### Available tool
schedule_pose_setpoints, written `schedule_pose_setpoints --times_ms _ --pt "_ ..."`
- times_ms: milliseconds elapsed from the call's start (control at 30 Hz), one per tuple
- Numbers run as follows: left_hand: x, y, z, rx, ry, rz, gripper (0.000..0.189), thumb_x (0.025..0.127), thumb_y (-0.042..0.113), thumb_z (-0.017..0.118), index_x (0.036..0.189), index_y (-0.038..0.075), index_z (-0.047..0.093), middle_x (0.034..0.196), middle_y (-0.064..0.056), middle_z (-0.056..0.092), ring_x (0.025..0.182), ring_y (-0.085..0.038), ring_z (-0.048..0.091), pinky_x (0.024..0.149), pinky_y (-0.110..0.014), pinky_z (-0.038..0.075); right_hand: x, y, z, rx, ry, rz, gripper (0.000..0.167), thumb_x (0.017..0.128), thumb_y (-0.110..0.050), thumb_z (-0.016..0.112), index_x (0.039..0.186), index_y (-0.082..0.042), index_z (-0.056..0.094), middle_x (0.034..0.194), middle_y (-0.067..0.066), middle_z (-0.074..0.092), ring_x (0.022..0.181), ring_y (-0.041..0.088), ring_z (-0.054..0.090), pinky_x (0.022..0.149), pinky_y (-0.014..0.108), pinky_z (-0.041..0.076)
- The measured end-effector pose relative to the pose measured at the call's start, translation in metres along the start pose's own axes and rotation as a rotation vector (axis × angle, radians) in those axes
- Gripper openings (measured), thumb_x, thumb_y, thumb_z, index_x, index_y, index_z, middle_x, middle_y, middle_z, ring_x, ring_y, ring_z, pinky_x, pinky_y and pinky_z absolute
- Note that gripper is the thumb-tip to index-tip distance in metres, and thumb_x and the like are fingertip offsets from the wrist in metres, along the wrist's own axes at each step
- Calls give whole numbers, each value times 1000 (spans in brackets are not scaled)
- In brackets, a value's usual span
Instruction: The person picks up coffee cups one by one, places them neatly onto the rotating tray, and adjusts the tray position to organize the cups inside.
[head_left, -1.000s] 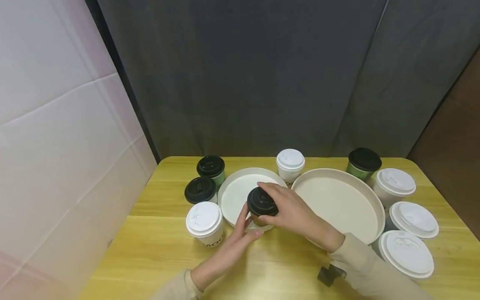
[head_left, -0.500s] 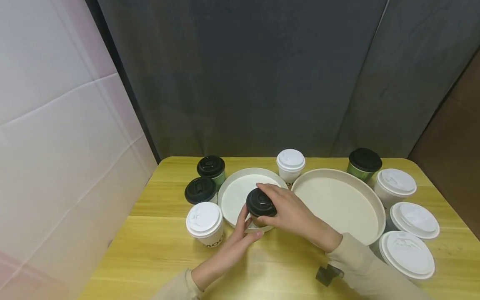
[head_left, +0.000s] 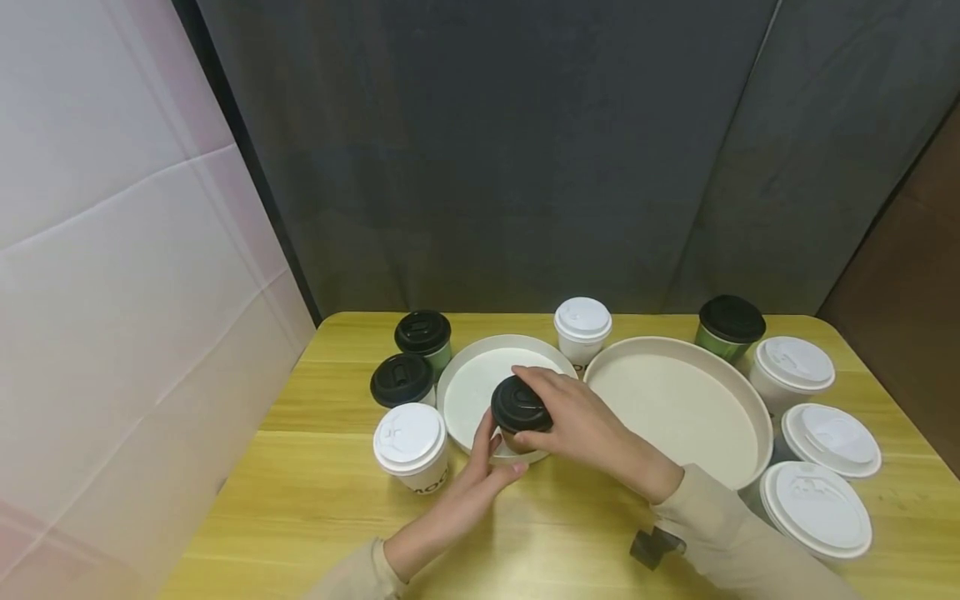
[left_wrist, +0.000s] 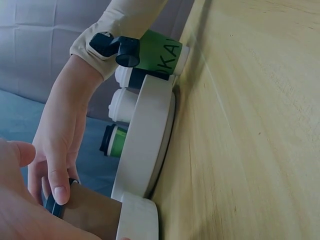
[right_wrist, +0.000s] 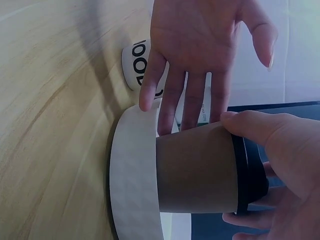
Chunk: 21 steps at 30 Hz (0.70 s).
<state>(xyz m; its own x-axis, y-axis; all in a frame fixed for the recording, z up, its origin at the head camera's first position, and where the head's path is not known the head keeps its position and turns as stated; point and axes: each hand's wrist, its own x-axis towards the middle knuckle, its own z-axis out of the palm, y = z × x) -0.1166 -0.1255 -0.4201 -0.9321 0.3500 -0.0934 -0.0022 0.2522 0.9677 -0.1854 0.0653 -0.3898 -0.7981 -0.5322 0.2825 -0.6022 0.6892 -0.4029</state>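
Observation:
A brown paper coffee cup (right_wrist: 197, 172) with a black lid (head_left: 519, 402) stands within the smaller white round tray (head_left: 472, 379), near its front edge. My right hand (head_left: 581, 421) grips it from above, thumb and fingers around the lid and the top of the cup. My left hand (head_left: 468, 492) lies at the cup's left side, palm facing it and fingers straight; in the right wrist view the fingertips (right_wrist: 192, 117) reach the cup wall or come very near it. The cup's base is hidden behind the tray rim.
Left of the tray stand two black-lidded cups (head_left: 402, 381) and a white-lidded cup (head_left: 409, 442). A white cup (head_left: 582, 327) is behind, between the trays. The larger cream tray (head_left: 675, 408) has a black-lidded green cup (head_left: 729, 325) and several white-lidded cups (head_left: 816, 508) along its right.
The right hand and the cup have shifted very slightly left. The left hand keeps nearly the same place, and the other cups and trays stay put.

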Motion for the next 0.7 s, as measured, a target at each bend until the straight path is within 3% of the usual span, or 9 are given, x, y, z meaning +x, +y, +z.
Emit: schedule_pose_setpoints --times_ms 233,467,600,700 --pt "-4 0 2 46 48 -45 88 99 36 51 159 10 -9 165 -26 0 153 -44 9 119 -65 22 0 -1 1 -32 11 -11 85 77 -44 81 148 -15 43 139 10 58 120 31 61 103 47 49" --pt "-19 9 5 139 77 -47 94 97 40 56 158 3 -5 162 -33 5 152 -46 9 120 -67 15 -3 -3 0 -65 5 -25 88 76 -48 81 149 -16 43 145 11 53 123 34 59 104 50 48" --pt "-32 16 6 273 57 -41 99 94 45 59 159 5 -5 164 -27 2 153 -42 7 121 -65 14 -7 -4 -4 -107 6 -11 93 75 -53 80 152 -19 38 152 15 44 133 38 52 108 57 43" --pt "-41 19 7 445 42 -9 101 94 51 58 159 7 -5 166 -21 1 154 -38 9 121 -62 20 -13 -8 -12 -136 24 4 98 76 -56 78 154 -21 33 156 14 39 139 38 45 110 60 40"
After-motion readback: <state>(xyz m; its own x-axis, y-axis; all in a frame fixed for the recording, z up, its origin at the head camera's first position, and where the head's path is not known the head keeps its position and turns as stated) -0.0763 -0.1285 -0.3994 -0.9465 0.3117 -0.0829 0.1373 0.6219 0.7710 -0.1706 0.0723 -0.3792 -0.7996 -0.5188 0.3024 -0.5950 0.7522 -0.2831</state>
